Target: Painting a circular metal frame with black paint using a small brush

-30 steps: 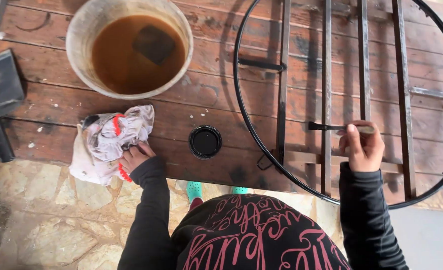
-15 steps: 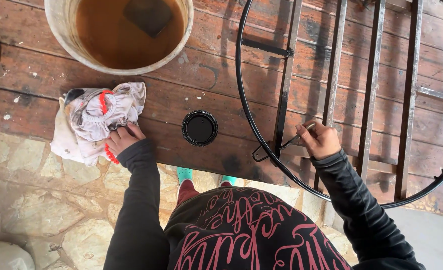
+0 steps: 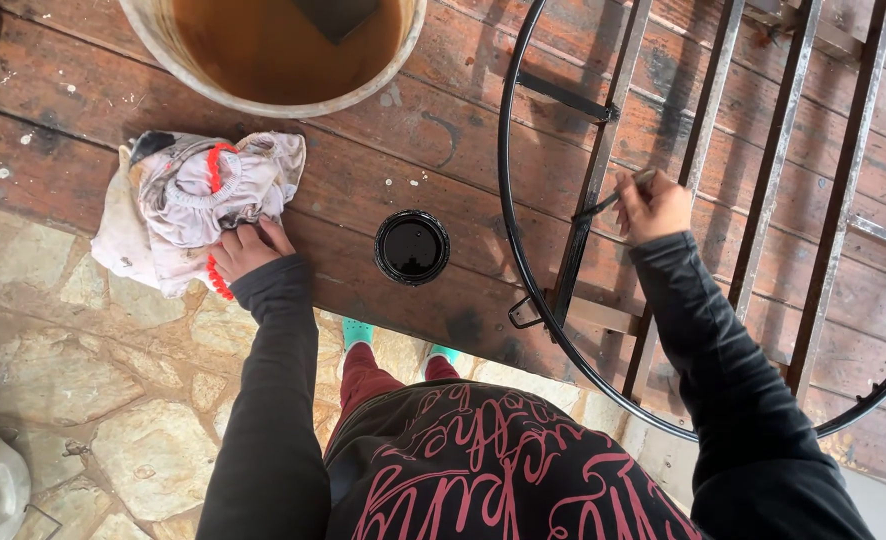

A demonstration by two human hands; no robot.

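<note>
Two hands work: the left hand (image 3: 248,247) presses flat on a stained rag (image 3: 195,202); the right hand (image 3: 656,207) pinches a small brush (image 3: 613,197) against a black metal grate (image 3: 583,220).

bucket of brown liquid (image 3: 263,60) | wooden platform (image 3: 443,150) | stone paving (image 3: 63,380)

Paintbrush (image 3: 613,197): thin, dark-handled, held in the right hand (image 3: 653,208), its tip touching an upright bar of the round black metal grille (image 3: 573,262).

Grille lies flat on the wet wooden planks; ring frame, parallel bars, some showing bare grey metal (paint looks patchy).

Stained cloth (image 3: 188,205): crumpled, whitish with red trim, at the plank edge. Left hand (image 3: 248,247) rests on its near side, fingers flat.
</note>
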